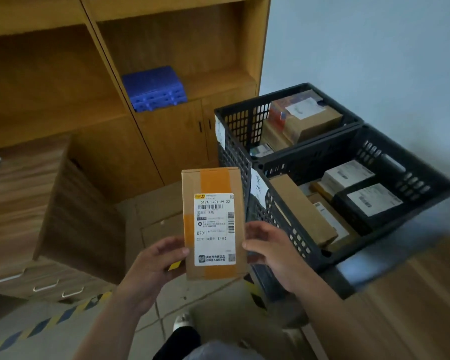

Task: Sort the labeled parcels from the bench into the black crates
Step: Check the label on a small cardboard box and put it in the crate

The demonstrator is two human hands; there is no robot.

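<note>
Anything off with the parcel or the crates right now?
Nothing stands out. Both hands hold the parcel upright, label facing the camera, tape intact. The crates hold parcels loosely piled; none spilled.

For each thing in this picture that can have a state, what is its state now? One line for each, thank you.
Brown cardboard parcel with white label: taped shut, held upright above the floor.
Left hand: fingers grip the parcel's left edge.
Right hand: fingers grip its right edge.
Near black plastic crate: open, holds several parcels.
Far black plastic crate: open, holds parcels.
Wooden cabinet doors: closed.
</note>
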